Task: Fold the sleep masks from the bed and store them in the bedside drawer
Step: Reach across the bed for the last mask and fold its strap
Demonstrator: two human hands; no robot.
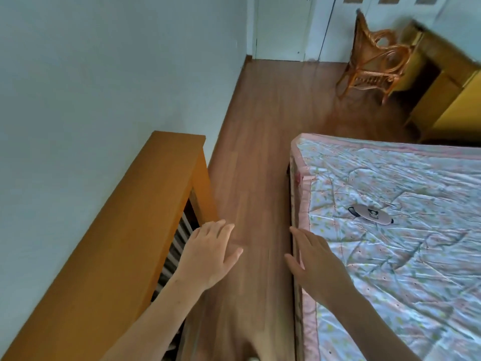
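One pink sleep mask (371, 214) with a small dark picture and a black strap lies flat on the bed (406, 256), near its left side. My left hand (210, 254) hovers over the floor with straight fingers and holds nothing. Over the bed's left edge, my right hand (316, 264) is also held out with straight fingers, empty, a short way below and left of the mask. No bedside drawer shows in this view.
A long orange wooden cover (125, 230) over a radiator runs along the left wall. Wooden floor (260, 142) lies between it and the bed. A rattan chair (374, 58) and a yellow desk (453, 95) stand at the far right.
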